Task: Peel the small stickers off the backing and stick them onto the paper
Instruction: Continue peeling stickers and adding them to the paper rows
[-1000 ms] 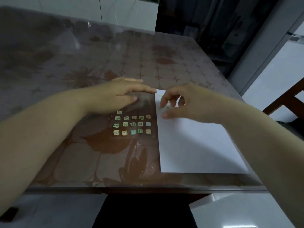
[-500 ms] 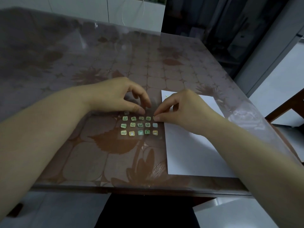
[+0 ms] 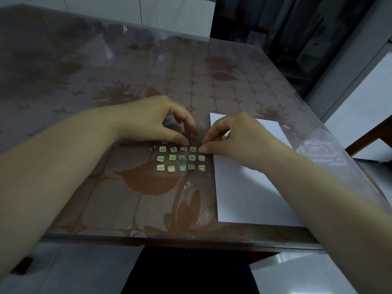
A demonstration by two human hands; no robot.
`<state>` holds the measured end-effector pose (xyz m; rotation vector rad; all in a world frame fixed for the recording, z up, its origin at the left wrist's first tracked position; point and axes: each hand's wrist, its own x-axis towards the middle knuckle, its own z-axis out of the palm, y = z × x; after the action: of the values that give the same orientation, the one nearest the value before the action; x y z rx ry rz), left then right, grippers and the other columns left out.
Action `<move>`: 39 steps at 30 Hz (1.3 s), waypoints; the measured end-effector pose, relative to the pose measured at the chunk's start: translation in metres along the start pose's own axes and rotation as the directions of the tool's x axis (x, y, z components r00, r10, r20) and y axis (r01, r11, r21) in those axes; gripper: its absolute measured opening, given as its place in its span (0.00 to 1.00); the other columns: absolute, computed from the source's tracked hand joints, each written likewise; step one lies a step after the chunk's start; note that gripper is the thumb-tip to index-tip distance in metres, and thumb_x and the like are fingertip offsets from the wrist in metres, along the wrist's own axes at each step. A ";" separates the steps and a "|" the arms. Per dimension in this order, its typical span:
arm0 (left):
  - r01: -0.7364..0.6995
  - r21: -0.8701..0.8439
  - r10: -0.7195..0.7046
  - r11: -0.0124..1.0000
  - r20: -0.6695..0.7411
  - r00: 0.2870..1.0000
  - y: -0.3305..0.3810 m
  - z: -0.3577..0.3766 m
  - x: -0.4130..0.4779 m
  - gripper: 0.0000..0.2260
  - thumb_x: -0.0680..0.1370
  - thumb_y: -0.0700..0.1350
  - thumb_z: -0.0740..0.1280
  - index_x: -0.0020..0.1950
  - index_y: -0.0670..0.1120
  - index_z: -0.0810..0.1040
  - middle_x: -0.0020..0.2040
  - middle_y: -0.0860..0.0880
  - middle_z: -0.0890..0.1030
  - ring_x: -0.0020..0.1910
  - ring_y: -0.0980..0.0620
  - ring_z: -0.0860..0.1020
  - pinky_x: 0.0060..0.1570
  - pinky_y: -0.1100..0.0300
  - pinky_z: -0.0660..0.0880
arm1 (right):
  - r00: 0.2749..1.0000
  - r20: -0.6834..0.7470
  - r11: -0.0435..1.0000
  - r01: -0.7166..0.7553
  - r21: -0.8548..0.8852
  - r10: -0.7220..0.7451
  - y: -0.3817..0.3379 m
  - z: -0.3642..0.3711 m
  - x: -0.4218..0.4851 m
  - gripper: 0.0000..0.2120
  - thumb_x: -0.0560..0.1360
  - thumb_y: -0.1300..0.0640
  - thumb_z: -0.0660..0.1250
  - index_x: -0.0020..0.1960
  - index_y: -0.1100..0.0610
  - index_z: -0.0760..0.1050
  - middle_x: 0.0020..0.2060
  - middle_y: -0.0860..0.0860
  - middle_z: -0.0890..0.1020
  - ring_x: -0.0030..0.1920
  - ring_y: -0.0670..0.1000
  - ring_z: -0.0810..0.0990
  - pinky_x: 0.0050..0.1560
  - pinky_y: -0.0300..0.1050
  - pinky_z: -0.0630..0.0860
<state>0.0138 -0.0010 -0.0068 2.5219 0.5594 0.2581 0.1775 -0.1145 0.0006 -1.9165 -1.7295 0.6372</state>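
A clear backing sheet (image 3: pixel 182 159) with several small green and yellow stickers in rows lies on the table, just left of a white paper (image 3: pixel 244 192). My left hand (image 3: pixel 152 122) rests its curved thumb and fingertips on the sheet's upper part, pressing it down. My right hand (image 3: pixel 237 139) reaches over the paper's left edge. Its thumb and forefinger pinch the sticker (image 3: pixel 200 149) at the right end of the top full row. Part of the sheet's top is hidden under my left fingers.
The table (image 3: pixel 127 198) has a brown flower-pattern cloth under clear plastic; its front edge runs near the bottom. A wooden chair (image 3: pixel 369 139) stands beyond the right edge. White cabinets stand behind the table.
My right hand moved left from the paper's top corner to the sticker rows and closed its fingers on one. My left hand curled its fingers down onto the sheet.
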 end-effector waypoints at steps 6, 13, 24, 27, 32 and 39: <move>0.002 -0.001 -0.002 1.000 0.004 1.000 -0.002 0.001 0.001 0.10 0.67 0.55 0.73 0.47 0.59 0.80 0.47 0.59 0.81 0.51 0.62 0.77 0.56 0.53 0.73 | 1.000 0.024 1.000 -0.012 -0.025 0.013 -0.003 -0.001 -0.001 0.04 0.68 0.55 0.73 0.35 0.53 0.81 0.29 0.48 0.76 0.20 0.40 0.70 0.18 0.28 0.61; 0.000 0.004 0.000 1.000 0.008 1.000 -0.002 0.000 0.000 0.12 0.65 0.57 0.71 0.47 0.60 0.80 0.48 0.58 0.81 0.51 0.61 0.76 0.57 0.54 0.72 | 1.000 0.017 0.998 0.017 -0.055 -0.016 0.005 0.008 -0.001 0.04 0.72 0.54 0.69 0.40 0.53 0.78 0.31 0.46 0.76 0.26 0.40 0.72 0.26 0.27 0.66; 0.014 0.002 -0.014 1.000 0.015 1.000 0.001 0.000 -0.001 0.13 0.64 0.59 0.70 0.47 0.60 0.80 0.49 0.60 0.81 0.52 0.62 0.76 0.57 0.59 0.71 | 0.966 -0.176 0.977 -0.202 -0.068 0.188 0.037 -0.089 -0.023 0.05 0.72 0.50 0.68 0.39 0.50 0.79 0.33 0.48 0.78 0.34 0.48 0.72 0.32 0.39 0.67; 0.019 0.020 -0.019 1.000 0.025 0.999 0.003 0.000 -0.001 0.15 0.64 0.63 0.72 0.48 0.63 0.79 0.49 0.59 0.81 0.52 0.61 0.76 0.57 0.53 0.72 | 0.955 -0.088 0.952 -0.290 -0.098 0.282 0.058 -0.087 -0.022 0.05 0.73 0.52 0.68 0.39 0.49 0.79 0.33 0.47 0.77 0.34 0.47 0.71 0.35 0.38 0.66; 0.047 0.011 -0.047 0.999 0.027 0.999 0.003 -0.001 -0.004 0.16 0.62 0.66 0.70 0.47 0.64 0.79 0.49 0.58 0.81 0.51 0.58 0.77 0.57 0.49 0.73 | 0.954 -0.015 0.951 -0.298 -0.083 0.298 0.073 -0.078 -0.013 0.05 0.74 0.54 0.68 0.40 0.52 0.80 0.37 0.47 0.80 0.37 0.46 0.75 0.41 0.37 0.70; 0.034 0.017 -0.034 0.999 0.035 0.999 0.004 -0.003 -0.004 0.18 0.60 0.67 0.66 0.48 0.64 0.79 0.49 0.59 0.81 0.51 0.60 0.77 0.56 0.50 0.73 | 0.958 -0.006 0.949 -0.284 -0.136 0.286 0.078 -0.076 -0.005 0.03 0.72 0.52 0.69 0.42 0.49 0.82 0.41 0.42 0.81 0.44 0.42 0.77 0.52 0.40 0.71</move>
<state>0.0109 -0.0050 -0.0026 2.5254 0.5923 0.1969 0.2848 -0.1294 0.0103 -2.2883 -1.5511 0.6495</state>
